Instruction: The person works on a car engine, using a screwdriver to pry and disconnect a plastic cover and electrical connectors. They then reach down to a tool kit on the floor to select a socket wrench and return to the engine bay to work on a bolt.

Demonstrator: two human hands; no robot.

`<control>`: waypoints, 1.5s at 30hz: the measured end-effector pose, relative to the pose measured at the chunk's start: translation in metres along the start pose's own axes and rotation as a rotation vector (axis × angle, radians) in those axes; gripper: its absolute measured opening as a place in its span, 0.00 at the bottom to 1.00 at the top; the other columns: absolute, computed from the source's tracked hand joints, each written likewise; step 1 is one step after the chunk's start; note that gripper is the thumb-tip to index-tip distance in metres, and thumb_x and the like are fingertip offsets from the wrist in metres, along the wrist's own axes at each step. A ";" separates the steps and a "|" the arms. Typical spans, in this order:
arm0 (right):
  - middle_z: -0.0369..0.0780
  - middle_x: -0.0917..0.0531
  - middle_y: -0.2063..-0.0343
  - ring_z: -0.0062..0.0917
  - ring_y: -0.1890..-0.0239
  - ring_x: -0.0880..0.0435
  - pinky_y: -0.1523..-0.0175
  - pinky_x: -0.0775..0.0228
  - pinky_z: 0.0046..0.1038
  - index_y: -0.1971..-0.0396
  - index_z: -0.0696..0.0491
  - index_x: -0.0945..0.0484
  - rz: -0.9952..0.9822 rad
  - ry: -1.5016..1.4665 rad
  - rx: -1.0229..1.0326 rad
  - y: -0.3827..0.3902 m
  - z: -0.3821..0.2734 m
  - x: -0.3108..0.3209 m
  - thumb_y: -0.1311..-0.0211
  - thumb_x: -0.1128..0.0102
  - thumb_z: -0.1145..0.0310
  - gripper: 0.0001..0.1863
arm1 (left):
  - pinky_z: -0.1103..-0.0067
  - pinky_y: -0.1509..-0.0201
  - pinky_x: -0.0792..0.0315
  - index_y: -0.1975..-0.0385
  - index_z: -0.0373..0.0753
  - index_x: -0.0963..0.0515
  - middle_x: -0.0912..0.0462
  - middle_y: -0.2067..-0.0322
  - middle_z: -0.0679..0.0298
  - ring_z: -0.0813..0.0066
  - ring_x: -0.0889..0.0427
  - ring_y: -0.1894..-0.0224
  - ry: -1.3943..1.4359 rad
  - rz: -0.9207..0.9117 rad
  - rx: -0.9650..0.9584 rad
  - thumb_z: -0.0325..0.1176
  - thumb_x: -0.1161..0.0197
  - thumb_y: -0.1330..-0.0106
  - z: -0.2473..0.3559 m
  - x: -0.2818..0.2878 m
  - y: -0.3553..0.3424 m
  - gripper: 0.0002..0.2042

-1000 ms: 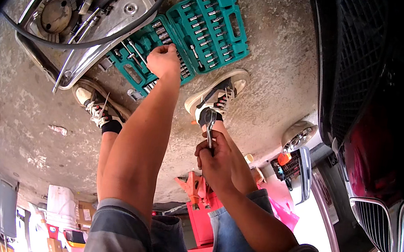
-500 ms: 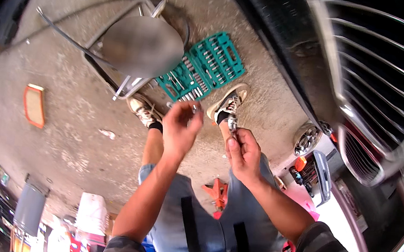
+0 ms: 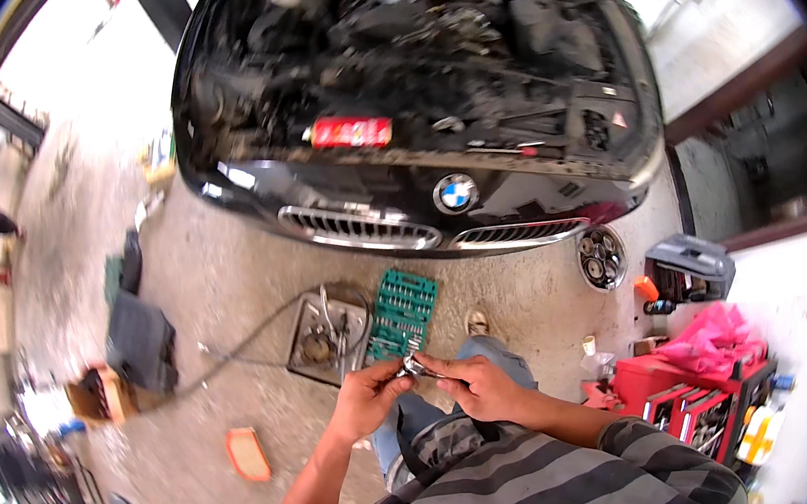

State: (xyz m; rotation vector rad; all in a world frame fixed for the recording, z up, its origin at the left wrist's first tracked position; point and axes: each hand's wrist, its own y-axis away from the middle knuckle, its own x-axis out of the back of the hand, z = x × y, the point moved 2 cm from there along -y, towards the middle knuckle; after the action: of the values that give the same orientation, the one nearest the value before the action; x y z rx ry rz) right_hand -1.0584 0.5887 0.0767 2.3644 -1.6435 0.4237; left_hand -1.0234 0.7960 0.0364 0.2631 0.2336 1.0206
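In front of my body both hands meet at a small chrome ratchet wrench. My right hand pinches its handle between thumb and fingers. The fingertips of my left hand are closed at the ratchet's round head; whether a separate socket sits there is too small to tell. Just beyond my hands a green socket set case lies unfolded on the floor, filled with rows of chrome pieces. Left of the case stands a metal-framed tray with a hose running from it.
A black car with its engine bay exposed stands ahead, a red container lying on its front edge. To the right are a red tool chest and a wheel. An orange-rimmed air filter lies on the floor at left.
My view has swung up and away from the floor to take in the car. My hands, apart before, have come together at the ratchet wrench.
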 end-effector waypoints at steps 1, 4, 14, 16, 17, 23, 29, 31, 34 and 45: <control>0.49 0.25 0.81 0.41 0.83 0.27 0.74 0.35 0.32 0.34 0.46 0.34 0.011 0.014 0.044 0.009 -0.007 0.012 0.39 0.46 0.77 0.32 | 0.80 0.62 0.25 0.51 0.33 0.22 0.16 0.69 0.54 0.78 0.18 0.66 -0.060 -0.094 0.002 0.28 0.32 0.40 0.007 -0.007 -0.001 0.17; 0.50 0.25 0.80 0.40 0.83 0.28 0.73 0.35 0.31 0.34 0.45 0.34 0.000 0.047 -0.013 0.040 -0.017 0.058 0.40 0.46 0.77 0.32 | 0.75 0.64 0.25 0.49 0.34 0.22 0.17 0.70 0.51 0.69 0.17 0.68 -0.423 -0.015 -0.097 0.27 0.33 0.40 0.075 -0.060 -0.008 0.18; 0.48 0.19 0.69 0.36 0.72 0.19 0.64 0.27 0.29 0.38 0.53 0.32 0.330 0.155 0.122 0.126 0.027 0.232 0.38 0.45 0.75 0.26 | 0.79 0.62 0.31 0.46 0.32 0.24 0.22 0.68 0.68 0.79 0.28 0.69 0.264 -0.296 -0.038 0.37 0.46 0.26 0.123 -0.247 -0.125 0.17; 0.48 0.19 0.71 0.36 0.75 0.20 0.65 0.27 0.29 0.46 0.57 0.26 0.400 0.278 0.263 0.122 0.020 0.273 0.39 0.44 0.77 0.19 | 0.82 0.59 0.33 0.46 0.32 0.25 0.23 0.65 0.67 0.80 0.29 0.65 0.736 -0.398 0.053 0.38 0.46 0.26 0.122 -0.274 -0.142 0.17; 0.44 0.19 0.72 0.31 0.75 0.20 0.65 0.27 0.27 0.57 0.58 0.26 0.294 0.122 -0.010 0.127 0.029 0.287 0.37 0.43 0.74 0.09 | 0.83 0.56 0.35 0.45 0.33 0.25 0.23 0.61 0.66 0.81 0.31 0.63 0.847 -0.514 0.031 0.39 0.44 0.27 0.123 -0.284 -0.153 0.18; 0.35 0.24 0.78 0.18 0.76 0.26 0.69 0.30 0.23 0.61 0.58 0.26 0.154 -0.838 -0.266 0.125 0.076 0.331 0.24 0.57 0.57 0.18 | 0.80 0.53 0.29 0.47 0.34 0.23 0.21 0.59 0.64 0.79 0.25 0.59 -0.033 -0.320 -0.310 0.31 0.46 0.27 0.158 -0.318 -0.211 0.13; 0.38 0.21 0.80 0.26 0.80 0.23 0.73 0.32 0.28 0.75 0.58 0.24 0.400 -0.249 -0.263 0.072 0.073 0.364 0.28 0.49 0.60 0.18 | 0.77 0.49 0.29 0.38 0.36 0.31 0.23 0.54 0.63 0.76 0.25 0.53 0.546 -0.165 -0.055 0.34 0.49 0.25 0.152 -0.320 -0.261 0.18; 0.42 0.19 0.78 0.35 0.78 0.20 0.71 0.29 0.33 0.74 0.58 0.23 0.578 0.128 -0.078 0.036 0.079 0.378 0.33 0.44 0.65 0.12 | 0.76 0.49 0.28 0.37 0.35 0.33 0.23 0.53 0.63 0.75 0.25 0.53 0.625 -0.072 -0.058 0.36 0.49 0.25 0.166 -0.321 -0.279 0.20; 0.47 0.19 0.75 0.48 0.71 0.20 0.66 0.28 0.42 0.67 0.57 0.21 0.523 0.336 0.008 -0.028 0.082 0.399 0.43 0.37 0.68 0.09 | 0.76 0.48 0.28 0.36 0.33 0.35 0.23 0.50 0.60 0.75 0.23 0.53 0.568 0.094 -0.099 0.38 0.44 0.27 0.167 -0.291 -0.334 0.24; 0.46 0.19 0.78 0.45 0.71 0.18 0.66 0.28 0.45 0.68 0.53 0.21 0.112 0.596 -0.133 -0.351 0.198 0.487 0.35 0.44 0.57 0.14 | 0.70 0.38 0.31 0.41 0.30 0.34 0.26 0.44 0.54 0.64 0.25 0.43 0.244 0.227 -0.109 0.33 0.54 0.24 0.177 -0.074 -0.640 0.18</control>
State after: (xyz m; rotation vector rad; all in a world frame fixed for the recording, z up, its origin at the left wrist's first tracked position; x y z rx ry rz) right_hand -0.5485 0.2159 0.0607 1.8081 -1.4577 0.9041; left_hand -0.4897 0.3958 0.0023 0.0654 0.3737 1.2879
